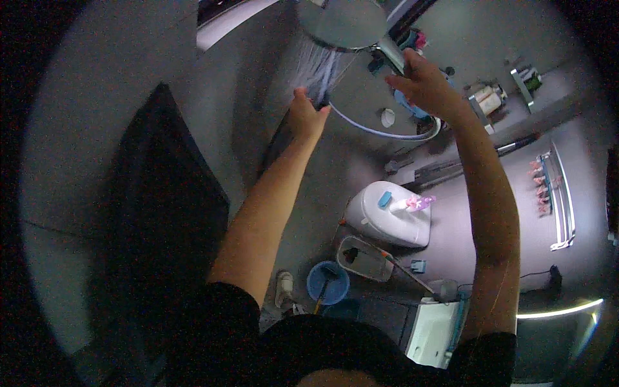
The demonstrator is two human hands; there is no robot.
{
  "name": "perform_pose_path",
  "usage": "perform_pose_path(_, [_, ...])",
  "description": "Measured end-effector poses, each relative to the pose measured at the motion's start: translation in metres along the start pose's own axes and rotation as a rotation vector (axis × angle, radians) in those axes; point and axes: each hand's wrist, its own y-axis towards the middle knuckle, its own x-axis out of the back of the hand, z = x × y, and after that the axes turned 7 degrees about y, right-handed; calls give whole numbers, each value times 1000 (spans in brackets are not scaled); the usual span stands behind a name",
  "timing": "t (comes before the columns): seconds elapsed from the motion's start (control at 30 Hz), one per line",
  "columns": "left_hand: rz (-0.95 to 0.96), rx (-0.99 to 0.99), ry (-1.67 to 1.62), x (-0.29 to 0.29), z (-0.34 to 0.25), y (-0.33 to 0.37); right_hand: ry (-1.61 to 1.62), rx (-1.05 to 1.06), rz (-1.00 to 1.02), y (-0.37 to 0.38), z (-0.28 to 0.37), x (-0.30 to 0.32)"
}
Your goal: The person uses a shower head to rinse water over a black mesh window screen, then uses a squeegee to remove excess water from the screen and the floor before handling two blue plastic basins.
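My right hand (429,87) is wrapped around the handle of a round shower head (351,24), held up at the top of the view. Water (314,68) streams from it down onto my left hand (305,121). The fingers of that hand are curled, with the thumb out to the right, around something dark that I cannot make out. A dark strip runs down beside the left wrist; dim light hides what it is. The pale shower hose (387,134) curves below and between the two hands.
A white toilet (361,216) stands right of centre, with a blue item (385,198) and a purple bottle (424,202) on it. Nearer are a blue bucket (310,284), a clear tub (373,276) and a white sink (431,329). A large dark panel (171,193) fills the left.
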Motion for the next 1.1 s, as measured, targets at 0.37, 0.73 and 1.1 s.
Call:
perform_pose_path(0.37, [-30, 71, -33, -6, 22, 18, -606, 151, 69, 135, 32, -37])
perform_pose_path(0.73, [-67, 1, -22, -5, 23, 23, -397, -7, 77, 194, 33, -33])
perform_pose_path(1.1, [-103, 39, -66, -8, 19, 14, -331, 123, 269, 164, 57, -79])
